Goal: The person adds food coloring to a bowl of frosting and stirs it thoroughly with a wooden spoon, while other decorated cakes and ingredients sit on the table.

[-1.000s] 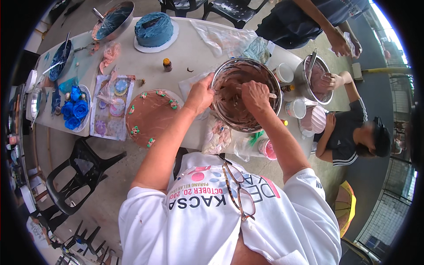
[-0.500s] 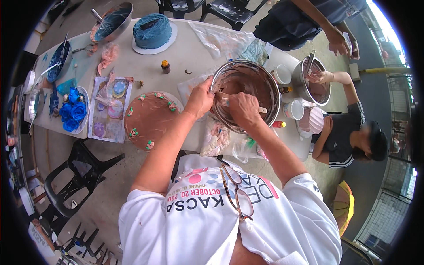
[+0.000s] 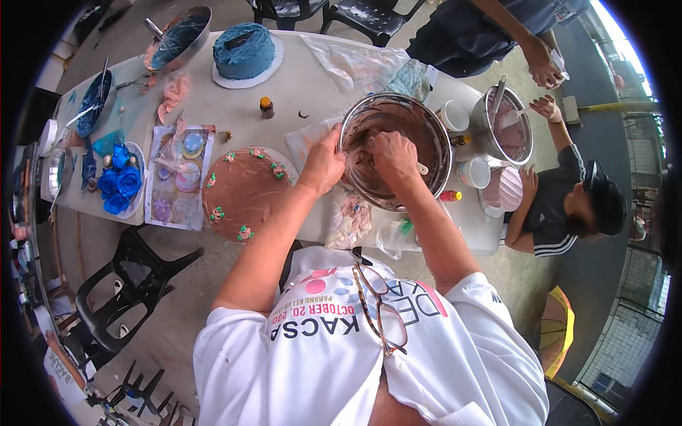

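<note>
A metal mixing bowl (image 3: 447,157) with brown frosting (image 3: 424,135) smeared over its inside stands in front of me on the table. My left hand (image 3: 323,162) grips the bowl's left rim, fingers closed over the edge. Inside the bowl, my right hand (image 3: 395,157) is closed around a spatula (image 3: 423,170). The light end of its handle pokes out on the right of my fist, and the blade is hidden by the hand and frosting. Left of my left forearm sits a round cake (image 3: 245,190) with brown frosting and small pink-and-green piped flowers.
A blue frosted cake (image 3: 245,53) stands at the back. Blue roses (image 3: 121,186) lie on a plate at left. To the right are white tubs (image 3: 472,172), a small red bottle (image 3: 450,196) and another metal bowl (image 3: 528,138). A seated co-worker (image 3: 558,206) is at the right edge.
My right hand has moved slightly up in the bowl, covering the spatula's left part. The co-worker's hand has left the other bowl and reaches toward the standing person's hand.
</note>
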